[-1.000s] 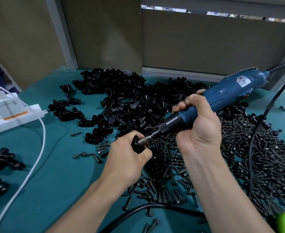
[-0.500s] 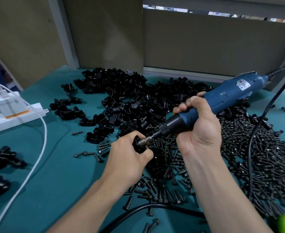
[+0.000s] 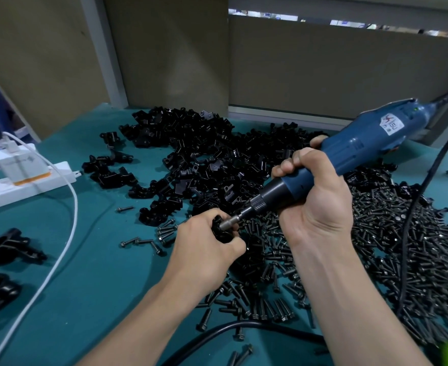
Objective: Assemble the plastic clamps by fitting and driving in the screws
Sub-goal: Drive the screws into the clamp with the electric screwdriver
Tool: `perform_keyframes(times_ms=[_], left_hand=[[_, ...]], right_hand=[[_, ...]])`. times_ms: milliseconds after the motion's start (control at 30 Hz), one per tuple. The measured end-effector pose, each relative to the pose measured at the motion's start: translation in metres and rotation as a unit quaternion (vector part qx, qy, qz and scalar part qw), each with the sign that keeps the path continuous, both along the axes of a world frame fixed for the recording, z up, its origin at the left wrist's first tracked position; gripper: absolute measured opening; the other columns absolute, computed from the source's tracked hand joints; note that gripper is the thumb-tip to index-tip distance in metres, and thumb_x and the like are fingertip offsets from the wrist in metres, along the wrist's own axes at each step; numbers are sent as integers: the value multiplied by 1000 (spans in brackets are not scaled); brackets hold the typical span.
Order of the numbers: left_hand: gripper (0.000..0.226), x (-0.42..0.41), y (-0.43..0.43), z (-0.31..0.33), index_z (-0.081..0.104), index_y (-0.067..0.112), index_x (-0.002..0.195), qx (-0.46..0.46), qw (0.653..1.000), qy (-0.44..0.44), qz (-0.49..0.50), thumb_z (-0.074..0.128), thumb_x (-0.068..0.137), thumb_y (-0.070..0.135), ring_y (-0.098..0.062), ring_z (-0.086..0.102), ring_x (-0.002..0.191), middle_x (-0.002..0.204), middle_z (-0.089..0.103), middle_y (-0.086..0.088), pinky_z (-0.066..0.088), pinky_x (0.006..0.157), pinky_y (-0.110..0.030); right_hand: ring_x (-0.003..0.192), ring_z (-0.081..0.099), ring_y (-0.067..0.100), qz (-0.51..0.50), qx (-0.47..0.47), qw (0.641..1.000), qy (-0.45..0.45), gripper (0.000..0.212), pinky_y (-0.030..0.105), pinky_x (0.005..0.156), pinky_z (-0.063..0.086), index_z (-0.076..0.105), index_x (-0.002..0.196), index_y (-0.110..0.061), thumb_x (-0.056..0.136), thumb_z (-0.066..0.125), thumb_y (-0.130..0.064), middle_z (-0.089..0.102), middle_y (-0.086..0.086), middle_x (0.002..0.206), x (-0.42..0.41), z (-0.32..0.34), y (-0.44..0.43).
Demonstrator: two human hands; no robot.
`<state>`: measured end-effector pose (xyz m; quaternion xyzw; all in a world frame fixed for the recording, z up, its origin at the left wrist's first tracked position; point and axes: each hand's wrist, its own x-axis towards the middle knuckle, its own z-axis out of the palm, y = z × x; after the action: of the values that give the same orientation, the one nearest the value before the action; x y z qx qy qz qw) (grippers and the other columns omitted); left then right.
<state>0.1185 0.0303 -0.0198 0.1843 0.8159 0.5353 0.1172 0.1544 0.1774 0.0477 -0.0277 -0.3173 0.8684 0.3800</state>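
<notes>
**A:** Has anything shifted in the last second?

**B:** Barely. The electric screwdriver (image 3: pixel 349 151) keeps its slant, rear end up to the right. Its bit (image 3: pixel 231 223) stays pressed at the clamp (image 3: pixel 224 238), and both hands are where they were.

**A:** Then start big. What about the table (image 3: pixel 98 299)?

**B:** It has a green mat with loose parts all over it. The heap of clamp parts (image 3: pixel 204 154) lies behind the hands, and the heap of screws (image 3: pixel 402 247) lies to the right and beneath them. If the held piece drops, it could be lost among look-alikes.

**A:** And the tool?

**B:** The right hand (image 3: pixel 315 196) is wrapped fully round the barrel near the black collar. The black cable (image 3: pixel 244 324) loops over the screws and passes under the forearms. I judge that a snag there could tug the tool off line.

**A:** The left hand (image 3: pixel 204 254)?

**B:** Its fingers and thumb are curled tight about the clamp, which it holds just above the near edge of the screws. The fingertips sit right beside the working end, so a slip of the bit could strike them.

**A:** The screw itself?

**B:** It is hidden under the bit and fingers, so I cannot tell how far in it is. The driver comes in at a slant. If the screw is not square to its hole it may cross-thread the plastic, and if driven too long it may strip it.
</notes>
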Motion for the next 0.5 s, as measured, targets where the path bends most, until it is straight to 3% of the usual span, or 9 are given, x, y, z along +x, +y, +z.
perform_keyframes(times_ms=[200, 333, 500], left_hand=[[20, 1, -1, 3, 63, 29, 77, 7, 999, -26, -20, 79, 75, 17, -9, 38, 36, 47, 52, 14, 32, 36, -21], [25, 3, 1, 8, 63, 36, 83, 15, 998, -39, -53, 80, 73, 21, -8, 39, 40, 59, 58, 10, 33, 39, -21], [31, 6, 4, 11, 60, 39, 93, 30, 992, -75, -100, 81, 72, 30, -12, 50, 60, 78, 68, 4, 43, 61, -30]], right_hand=[[57, 54, 15, 32, 9, 999, 6, 30, 30, 61, 52, 56, 105, -15, 89, 54, 9, 51, 1, 69, 2, 0, 4], [58, 53, 14, 54, 22, 998, 24, 29, 29, 62, 50, 55, 109, -14, 89, 52, 7, 51, 1, 67, 4, 3, 12], [56, 49, 11, 55, -57, 997, -1, 32, 25, 62, 48, 57, 102, -18, 78, 57, 4, 48, -2, 66, 7, -3, 28]])
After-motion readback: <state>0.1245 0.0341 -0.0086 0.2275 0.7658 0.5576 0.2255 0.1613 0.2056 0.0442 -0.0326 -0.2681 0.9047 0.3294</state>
